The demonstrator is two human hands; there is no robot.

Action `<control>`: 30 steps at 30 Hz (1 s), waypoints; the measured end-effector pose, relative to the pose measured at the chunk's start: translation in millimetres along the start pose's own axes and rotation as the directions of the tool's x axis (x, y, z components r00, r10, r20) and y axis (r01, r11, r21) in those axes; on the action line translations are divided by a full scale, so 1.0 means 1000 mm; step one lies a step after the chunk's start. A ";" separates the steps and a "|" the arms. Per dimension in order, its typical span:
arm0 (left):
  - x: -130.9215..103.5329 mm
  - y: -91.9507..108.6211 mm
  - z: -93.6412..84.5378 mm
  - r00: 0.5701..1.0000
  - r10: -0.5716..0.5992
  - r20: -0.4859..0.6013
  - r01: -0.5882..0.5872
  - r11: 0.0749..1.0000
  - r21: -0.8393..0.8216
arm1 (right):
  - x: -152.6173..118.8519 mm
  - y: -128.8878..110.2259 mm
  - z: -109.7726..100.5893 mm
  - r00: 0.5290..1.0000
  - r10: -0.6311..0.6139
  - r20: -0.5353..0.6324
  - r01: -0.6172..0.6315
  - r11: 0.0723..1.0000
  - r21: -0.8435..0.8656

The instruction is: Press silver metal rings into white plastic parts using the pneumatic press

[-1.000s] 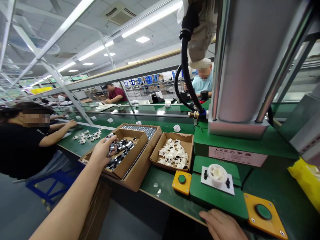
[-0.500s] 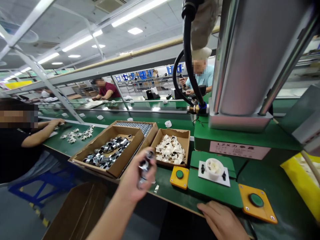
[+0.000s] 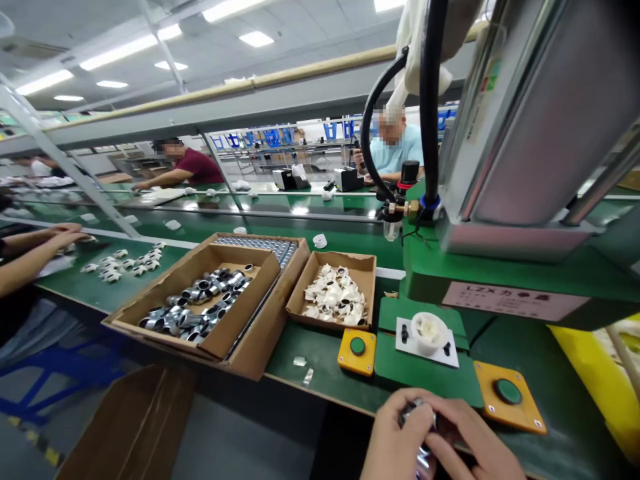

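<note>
"Head camera is giving us a view of both hands; what are they holding?"

"We are seeing the left hand (image 3: pixel 400 437) gripping some shiny metal sleeves (image 3: pixel 423 463), its thumb lying over them. The right hand (image 3: pixel 473 437) is bending its fingers against the same sleeves; whether it is gripping one by itself, we cannot tell. The sleeves are sitting near the bench edge, in front of the green base block (image 3: pixel 423 379)."

"And what are we fearing from here?"

"We are judging that one sleeve could be slipping away, because the metal is looking smooth and several are sharing one grip; so close to the edge, it could be ending on the floor. Also, the right hand is lying near the green push button (image 3: pixel 509 391), so a careless knuckle could be pressing it."

"How is the surface looking?"

"The green bench top (image 3: pixel 325 363) is carrying two clear plastic scraps (image 3: pixel 309 377), a cardboard tray (image 3: pixel 245 313) of loose sleeves, and a cardboard box (image 3: pixel 369 283) of white bladed parts (image 3: pixel 335 293)."

"And the room?"

"Ceiling lamps (image 3: pixel 256 39) are shining, and co-workers in dark red (image 3: pixel 197 167) and light blue (image 3: pixel 400 153) are sitting across the line."
</note>
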State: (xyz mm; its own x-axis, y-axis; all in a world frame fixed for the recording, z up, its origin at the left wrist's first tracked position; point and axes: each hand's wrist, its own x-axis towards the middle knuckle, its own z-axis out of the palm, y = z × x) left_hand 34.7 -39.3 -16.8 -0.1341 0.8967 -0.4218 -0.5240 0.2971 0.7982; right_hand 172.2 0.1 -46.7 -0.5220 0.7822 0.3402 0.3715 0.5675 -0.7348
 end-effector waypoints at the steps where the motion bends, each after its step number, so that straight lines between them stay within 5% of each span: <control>1: -0.002 0.003 -0.002 1.000 0.012 0.000 -0.012 1.000 -0.004 | 0.000 -0.004 0.003 1.000 0.014 -0.002 -0.014 1.000 0.023; 4: -0.004 0.008 -0.008 0.999 -0.038 0.015 0.039 0.997 -0.061 | 0.005 -0.015 0.009 0.990 0.140 0.026 -0.142 0.972 0.186; 6: -0.001 0.011 -0.014 0.994 -0.113 0.010 0.113 0.978 -0.173 | 0.015 -0.021 0.007 0.954 0.298 0.038 -0.288 0.870 0.400; 8: 0.005 0.016 -0.020 0.985 -0.170 0.013 0.165 0.932 -0.322 | 0.029 -0.026 0.001 0.896 0.443 0.023 -0.345 0.663 0.664; 11: 0.012 0.026 -0.026 0.967 -0.240 0.089 0.250 0.813 -0.525 | 0.058 -0.034 -0.011 0.841 0.540 0.012 -0.216 0.317 0.924; 16: 0.015 0.039 -0.026 0.925 -0.347 0.153 0.365 0.705 -0.608 | 0.105 -0.046 -0.026 0.685 0.700 0.202 -0.144 -0.141 0.979; 18: 0.016 0.038 -0.027 0.934 -0.329 0.137 0.343 0.725 -0.597 | 0.116 -0.048 -0.027 0.694 0.678 0.242 -0.108 -0.234 0.966; 22: 0.018 0.032 -0.034 0.949 -0.290 0.127 0.308 0.752 -0.582 | 0.125 -0.048 -0.028 0.807 0.543 0.233 -0.073 -0.301 0.951; 25: 0.019 0.031 -0.038 0.955 -0.256 0.149 0.294 0.767 -0.570 | 0.124 -0.048 -0.028 0.831 0.508 0.226 -0.085 -0.286 0.955; 28: 0.019 0.031 -0.037 0.963 -0.223 0.154 0.271 0.792 -0.547 | 0.116 -0.045 -0.028 0.836 0.506 0.211 -0.147 -0.164 0.975; 30: 0.018 0.032 -0.037 0.970 -0.194 0.145 0.241 0.819 -0.520 | 0.103 -0.041 -0.027 0.855 0.494 0.159 -0.192 0.016 0.981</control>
State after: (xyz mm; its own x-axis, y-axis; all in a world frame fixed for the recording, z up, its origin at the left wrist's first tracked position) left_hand -16.0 -26.0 -14.9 0.0932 0.8600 -0.5018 -0.8991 0.2891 0.3286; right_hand 124.3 64.5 34.4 -0.3844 0.9082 -0.1658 -0.6477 -0.3933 -0.6526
